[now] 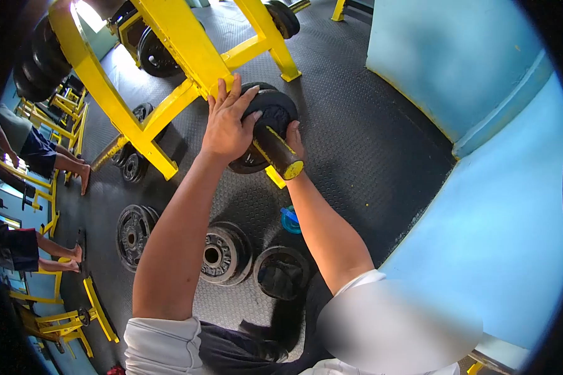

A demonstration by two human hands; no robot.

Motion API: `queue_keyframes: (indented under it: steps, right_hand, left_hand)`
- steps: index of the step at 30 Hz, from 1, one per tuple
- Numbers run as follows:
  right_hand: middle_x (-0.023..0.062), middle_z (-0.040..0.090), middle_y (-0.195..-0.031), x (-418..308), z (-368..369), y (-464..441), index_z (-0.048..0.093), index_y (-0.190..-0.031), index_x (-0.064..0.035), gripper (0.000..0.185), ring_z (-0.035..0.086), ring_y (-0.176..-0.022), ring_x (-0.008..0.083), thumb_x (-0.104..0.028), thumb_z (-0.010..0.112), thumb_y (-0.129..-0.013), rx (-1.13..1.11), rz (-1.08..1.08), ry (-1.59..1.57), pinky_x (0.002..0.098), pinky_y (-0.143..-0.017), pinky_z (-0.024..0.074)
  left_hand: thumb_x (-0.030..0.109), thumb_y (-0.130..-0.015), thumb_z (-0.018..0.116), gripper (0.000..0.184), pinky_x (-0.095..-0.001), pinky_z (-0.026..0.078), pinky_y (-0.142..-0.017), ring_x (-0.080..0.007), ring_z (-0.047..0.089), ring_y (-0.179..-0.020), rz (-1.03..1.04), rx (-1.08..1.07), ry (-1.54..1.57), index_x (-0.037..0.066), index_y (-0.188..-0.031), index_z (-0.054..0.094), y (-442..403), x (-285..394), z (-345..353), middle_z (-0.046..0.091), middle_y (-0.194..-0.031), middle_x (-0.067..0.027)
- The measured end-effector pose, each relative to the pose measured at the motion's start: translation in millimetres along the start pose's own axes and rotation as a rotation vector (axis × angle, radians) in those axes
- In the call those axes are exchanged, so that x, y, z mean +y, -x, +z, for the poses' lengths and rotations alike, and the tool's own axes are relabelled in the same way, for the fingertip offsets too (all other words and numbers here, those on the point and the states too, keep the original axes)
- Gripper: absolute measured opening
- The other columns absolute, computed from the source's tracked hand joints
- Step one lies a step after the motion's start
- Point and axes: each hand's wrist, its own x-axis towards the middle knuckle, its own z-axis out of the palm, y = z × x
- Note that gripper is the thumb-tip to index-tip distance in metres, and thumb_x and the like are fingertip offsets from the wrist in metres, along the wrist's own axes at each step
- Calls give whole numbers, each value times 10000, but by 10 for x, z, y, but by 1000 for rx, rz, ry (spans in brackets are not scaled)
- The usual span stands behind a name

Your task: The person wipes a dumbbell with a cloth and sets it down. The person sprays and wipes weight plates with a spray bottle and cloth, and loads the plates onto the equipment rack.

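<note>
A black weight plate (274,105) sits on the dark peg (280,152) of a yellow machine frame (184,47); the peg's worn yellow end points toward me. My left hand (228,125) is on the plate's left edge, thumb across its face and fingers stretched up beside the yellow upright. On the opposite edge, my right hand (296,141) grips the plate, its thumb in front and most of its fingers hidden behind the peg and plate. Another plate shows partly behind this one.
On the floor below lie weight plates (226,253), a further pair (133,237) to the left, and a plate with dark cloth (280,281) in it. A blue item (289,220) lies near my right forearm. Blue walls (475,231) stand at right. Two people's legs (69,164) show at left.
</note>
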Motion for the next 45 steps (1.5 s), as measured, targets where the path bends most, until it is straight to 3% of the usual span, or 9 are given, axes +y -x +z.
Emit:
queue_keyframes:
  steps: [10, 15, 19, 23, 28, 29, 34, 40, 45]
  right_hand:
    - [195, 506, -1252, 158, 27, -88, 340, -1354, -2, 674, 578, -1075, 265, -529, 422, -942, -87, 64, -297, 355, -889, 501]
    - [173, 484, -1282, -199, -402, 908, 450, -1303, -42, 508, 533, -1138, 260, -260, 637, -884, 44, -79, 1076, 386, -954, 440]
    - [158, 445, -1330, -343, -1102, 1833, 442, -1334, -92, 646, 421, -1257, 325, -213, 733, -771, 36, 95, 1442, 454, -1010, 381]
    - [167, 352, -1412, -171, -1441, 2099, 312, -1432, -226, 857, 324, -1317, 351, -343, 781, -724, -154, 231, 1796, 465, -1032, 341]
    - [164, 589, -1184, 357, -1856, 1590, 618, -1154, -98, 560, 544, -1121, 325, -442, 751, -733, -34, -62, 1543, 415, -945, 423]
    - [143, 666, -948, 305, -1622, 1593, 682, -910, -41, 381, 632, -905, 311, -394, 728, -775, -21, -164, 1483, 391, -814, 479]
    - [133, 653, -824, -111, -1183, 1987, 655, -857, -16, 252, 623, -763, 257, -262, 699, -823, -153, -316, 1545, 357, -687, 469]
    - [-21, 607, -762, -1118, -32, 3300, 654, -850, -8, 137, 535, -719, 69, -136, 698, -827, 25, -255, 1096, 247, -667, 423]
    - [-17, 620, -762, -1548, 83, 3942, 669, -830, -24, 102, 534, -723, 71, -112, 717, -809, 120, -213, 1070, 241, -680, 416]
  left_hand:
    - [215, -852, 610, 510, -564, 94, -1122, -372, 155, -1408, 22, -14, -135, 190, -1343, 473, -70, -98, 30, 282, -1500, -132]
    - [210, -829, 625, 650, -568, 171, -1095, -383, 289, -1353, -138, 152, 40, 120, -1412, 354, 779, 251, -320, 355, -1440, -185]
    - [255, -795, 670, 659, -402, 416, -982, -375, 540, -1129, -396, -492, 321, 19, -1351, 407, 2429, 438, -418, 559, -1232, -204]
    - [392, -751, 691, 767, -421, 475, -890, -369, 593, -1040, -463, -1704, 172, 98, -1386, 376, 2860, 724, -334, 585, -1169, -223]
    - [295, -779, 700, 779, -448, 423, -952, -407, 484, -1177, -564, -821, 474, 174, -1435, 297, 3177, 785, -58, 457, -1305, -249]
    - [295, -779, 700, 779, -448, 423, -952, -407, 484, -1177, -569, -793, 477, 174, -1435, 297, 3282, 766, -22, 457, -1305, -249]
    - [329, -691, 795, 1031, -501, 382, -994, -423, 243, -1358, -327, -964, -6, 361, -1478, 129, 3806, 681, 265, 123, -1502, -241]
    - [446, -625, 818, 1139, -557, 349, -989, -396, 160, -1389, -182, -883, -82, 373, -1482, 71, 3622, 675, 358, 130, -1515, -205]
    - [391, -751, 722, 699, -515, 410, -937, -373, 374, -1291, -233, -873, -180, 255, -1371, 429, 3690, 654, 982, 362, -1428, -172]
